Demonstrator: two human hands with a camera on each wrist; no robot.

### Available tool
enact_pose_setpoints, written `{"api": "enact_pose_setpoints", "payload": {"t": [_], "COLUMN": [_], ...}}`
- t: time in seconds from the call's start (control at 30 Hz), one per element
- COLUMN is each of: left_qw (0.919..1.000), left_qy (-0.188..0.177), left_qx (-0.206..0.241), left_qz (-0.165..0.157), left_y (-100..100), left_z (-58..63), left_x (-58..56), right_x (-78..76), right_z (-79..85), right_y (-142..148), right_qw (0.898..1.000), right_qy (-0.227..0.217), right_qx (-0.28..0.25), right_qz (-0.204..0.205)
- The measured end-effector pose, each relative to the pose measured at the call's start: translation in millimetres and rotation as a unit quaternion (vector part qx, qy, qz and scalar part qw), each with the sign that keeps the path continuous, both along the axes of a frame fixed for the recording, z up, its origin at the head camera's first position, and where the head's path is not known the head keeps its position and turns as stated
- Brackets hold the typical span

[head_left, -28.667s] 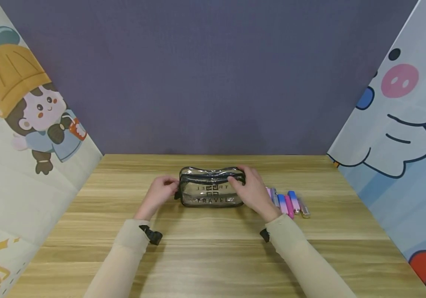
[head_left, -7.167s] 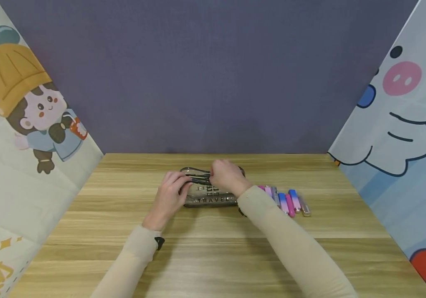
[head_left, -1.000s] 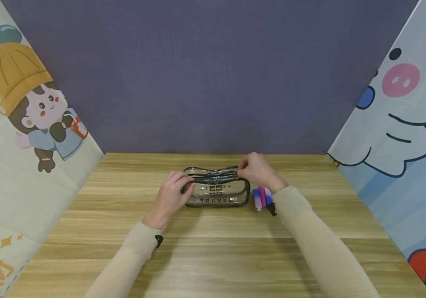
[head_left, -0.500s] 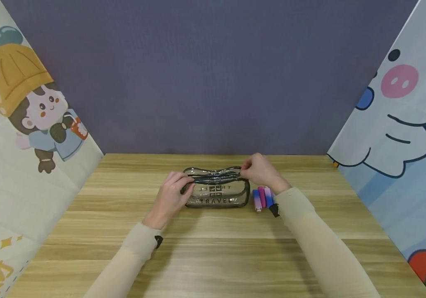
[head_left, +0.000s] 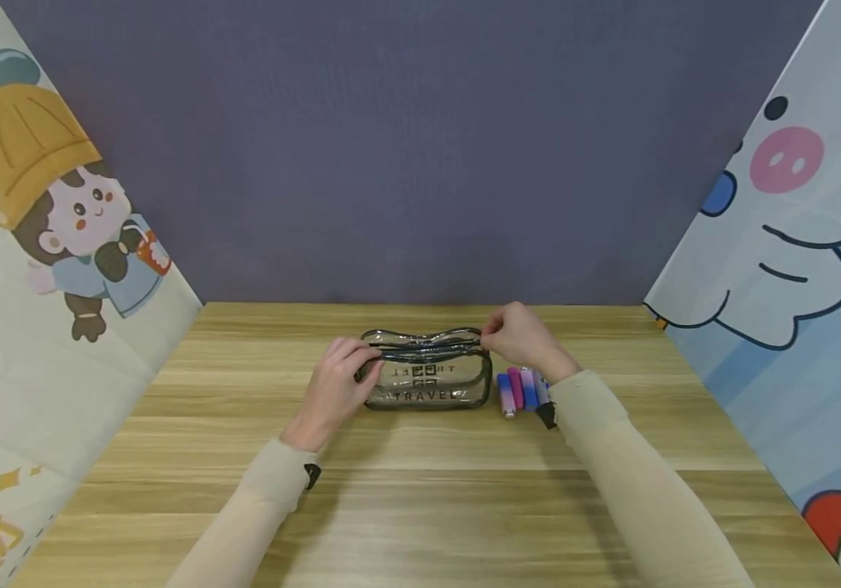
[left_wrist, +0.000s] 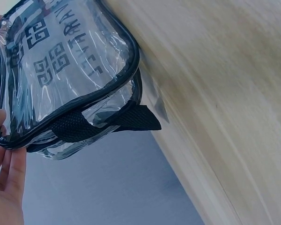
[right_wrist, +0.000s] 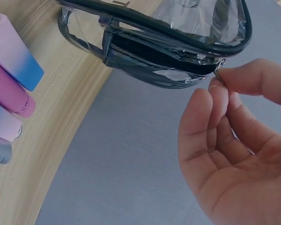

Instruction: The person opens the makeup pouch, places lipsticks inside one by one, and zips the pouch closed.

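Note:
A clear travel pouch [head_left: 431, 384] with black piping stands upright on the table, the word TRAVEL facing me. My left hand [head_left: 335, 380] pinches its upper left corner between thumb and fingers. At the upper right corner, my right hand [head_left: 519, 335] pinches a small metal zipper pull [right_wrist: 218, 75] between thumb and forefinger. The dark zipper band [right_wrist: 154, 55] runs along the pouch's top. In the left wrist view a black fabric tab [left_wrist: 138, 118] sticks out from the pouch's end. Through the clear walls, nothing shows inside.
Right of the pouch, several cosmetic tubes lie side by side, among them a magenta tube [head_left: 516, 387] and a blue-and-pink tube [head_left: 505, 395]. My right sleeve [head_left: 611, 425] covers some of the row. A grey panel [head_left: 420, 155] rises behind the wooden table [head_left: 406, 506].
Over the last second my right hand has slid slightly right with the zipper pull, to the pouch's right corner; it was mid-pouch 7.2 s ago. My left hand keeps its place.

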State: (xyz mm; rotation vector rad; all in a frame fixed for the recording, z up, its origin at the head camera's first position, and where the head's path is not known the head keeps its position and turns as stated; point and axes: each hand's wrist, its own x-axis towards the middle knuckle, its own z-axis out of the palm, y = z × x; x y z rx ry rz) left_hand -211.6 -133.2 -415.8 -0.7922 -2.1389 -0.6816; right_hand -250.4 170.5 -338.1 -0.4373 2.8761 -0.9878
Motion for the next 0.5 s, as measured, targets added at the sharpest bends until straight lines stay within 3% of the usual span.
{"api": "enact_pose_setpoints", "payload": {"t": [0.5], "left_qw": [1.0000], "left_qy": [-0.008], "left_qx": [-0.002], "left_qz": [-0.001], "left_y": [-0.2], "left_z": [0.1], "left_x": [0.1], "right_x": [-3.2], "right_z": [-4.3], "right_y": [5.1], "right_qw": [1.000], "right_qy": [0.003], "right_qx": [0.000], "right_qz": [-0.015]}}
